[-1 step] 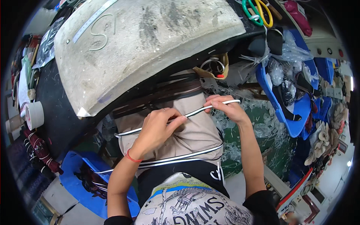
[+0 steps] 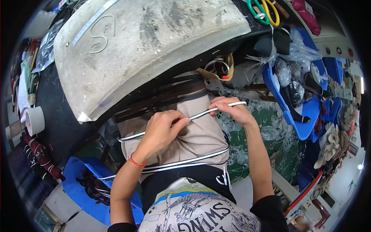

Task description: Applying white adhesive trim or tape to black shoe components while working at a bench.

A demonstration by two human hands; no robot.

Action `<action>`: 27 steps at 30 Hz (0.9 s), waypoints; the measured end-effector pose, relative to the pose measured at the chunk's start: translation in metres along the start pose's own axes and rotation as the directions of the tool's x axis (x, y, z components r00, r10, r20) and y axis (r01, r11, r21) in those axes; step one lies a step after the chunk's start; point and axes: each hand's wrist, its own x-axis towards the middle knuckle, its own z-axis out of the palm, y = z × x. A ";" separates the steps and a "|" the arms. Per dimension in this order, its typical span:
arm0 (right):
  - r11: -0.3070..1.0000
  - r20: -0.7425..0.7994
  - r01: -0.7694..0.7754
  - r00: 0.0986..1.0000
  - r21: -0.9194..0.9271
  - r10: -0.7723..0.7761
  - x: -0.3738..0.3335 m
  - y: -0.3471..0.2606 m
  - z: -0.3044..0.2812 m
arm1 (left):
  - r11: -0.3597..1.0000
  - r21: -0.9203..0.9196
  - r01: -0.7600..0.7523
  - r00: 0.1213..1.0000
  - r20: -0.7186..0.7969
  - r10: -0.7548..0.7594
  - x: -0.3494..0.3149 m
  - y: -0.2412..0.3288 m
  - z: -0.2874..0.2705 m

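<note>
A thin white cord with a black edge (image 2: 203, 113) runs slantwise over the beige cloth (image 2: 206, 133) on my lap. My left hand (image 2: 164, 125) is closed on it, thumb and fingers pinched at the cord over the middle of the cloth. Farther right, my right hand (image 2: 231, 110) pinches the same cord near its white end, which sticks out past the fingers. More lengths of this cord lie across the cloth nearer my waist and lead left to a blue bin (image 2: 77, 189). Dark brown and black strips (image 2: 174, 96) lie across the far part of my lap.
A stained pale board (image 2: 154, 50) with a ruler (image 2: 92, 25) covers the black worktable ahead. Green- and yellow-handled scissors (image 2: 266, 13) lie at its far right. A blue bin (image 2: 305, 129) with plastic-wrapped pieces stands right. A white roll (image 2: 35, 120) sits left. Plastic scraps litter the green floor.
The whole view has shifted very slightly. Both hands keep the same hold on the cord.
</note>
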 end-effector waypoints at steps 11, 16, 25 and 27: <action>1.000 0.036 0.015 0.999 0.018 -0.016 -0.002 0.006 -0.007 | 0.983 0.029 0.181 0.984 -0.004 -0.181 -0.030 -0.023 -0.033; 1.000 0.013 -0.003 1.000 0.014 0.002 -0.003 0.006 -0.006 | 0.953 0.047 0.301 0.952 -0.078 -0.297 -0.062 -0.045 -0.056; 0.999 0.012 -0.035 0.999 0.019 0.035 -0.005 0.005 -0.008 | 0.929 0.089 0.359 0.908 -0.265 -0.325 -0.130 -0.102 -0.091; 0.999 0.013 -0.040 0.999 0.032 0.039 -0.003 0.005 -0.006 | 0.915 0.098 0.391 0.892 -0.285 -0.350 -0.146 -0.117 -0.096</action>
